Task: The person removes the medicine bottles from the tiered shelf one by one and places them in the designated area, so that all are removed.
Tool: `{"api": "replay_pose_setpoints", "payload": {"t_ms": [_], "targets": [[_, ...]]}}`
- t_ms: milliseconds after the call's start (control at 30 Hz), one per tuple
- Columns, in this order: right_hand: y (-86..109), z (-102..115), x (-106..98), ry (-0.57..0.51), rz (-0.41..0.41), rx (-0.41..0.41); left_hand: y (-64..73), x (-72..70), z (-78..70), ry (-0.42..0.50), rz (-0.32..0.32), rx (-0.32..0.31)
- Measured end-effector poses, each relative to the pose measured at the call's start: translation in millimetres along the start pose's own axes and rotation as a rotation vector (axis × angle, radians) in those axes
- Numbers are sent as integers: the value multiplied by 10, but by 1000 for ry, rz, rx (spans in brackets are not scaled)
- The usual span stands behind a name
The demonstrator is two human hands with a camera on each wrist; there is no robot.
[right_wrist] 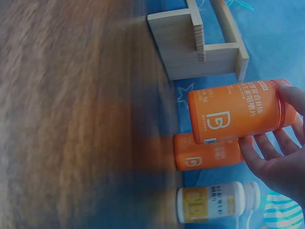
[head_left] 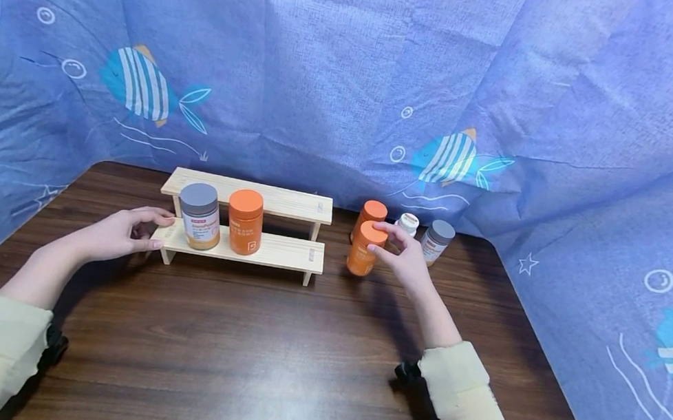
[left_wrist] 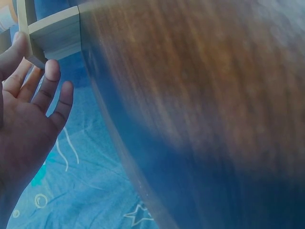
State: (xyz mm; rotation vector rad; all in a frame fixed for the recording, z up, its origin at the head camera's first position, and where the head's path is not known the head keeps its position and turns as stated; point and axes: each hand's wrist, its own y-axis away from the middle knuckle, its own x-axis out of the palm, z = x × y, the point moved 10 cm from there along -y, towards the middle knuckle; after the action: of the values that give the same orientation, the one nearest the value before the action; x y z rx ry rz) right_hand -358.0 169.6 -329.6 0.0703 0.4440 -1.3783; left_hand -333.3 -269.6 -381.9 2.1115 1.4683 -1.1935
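Left hand: pinches rack, centre left; a tug could topple jars.
Right hand: grips orange bottle high, centre right; could slip.

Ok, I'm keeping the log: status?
Right hand grips orange cylindrical bottle. Left hand holds end of pale wooden two-tier rack. Possible obstacle: matching orange cylindrical bottle close behind the first.

The held orange bottle reads 复合B族 and 咀嚼片 beside a large white B — a sign repeated on the second orange bottle and the orange jar on the wooden shelf — while the white bottle's small print is blurred.
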Motion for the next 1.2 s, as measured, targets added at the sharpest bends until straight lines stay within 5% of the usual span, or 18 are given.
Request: {"api": "replay_pose_setpoints", "payload": {"t_ms": [467, 1200], "targets": [[-109, -551, -32, 19, -18, 95, 9, 7, -13, 9, 8, -10], [-92, -554, -41, -6, -13, 70, 13, 8, 10, 3, 11, -22]]}}
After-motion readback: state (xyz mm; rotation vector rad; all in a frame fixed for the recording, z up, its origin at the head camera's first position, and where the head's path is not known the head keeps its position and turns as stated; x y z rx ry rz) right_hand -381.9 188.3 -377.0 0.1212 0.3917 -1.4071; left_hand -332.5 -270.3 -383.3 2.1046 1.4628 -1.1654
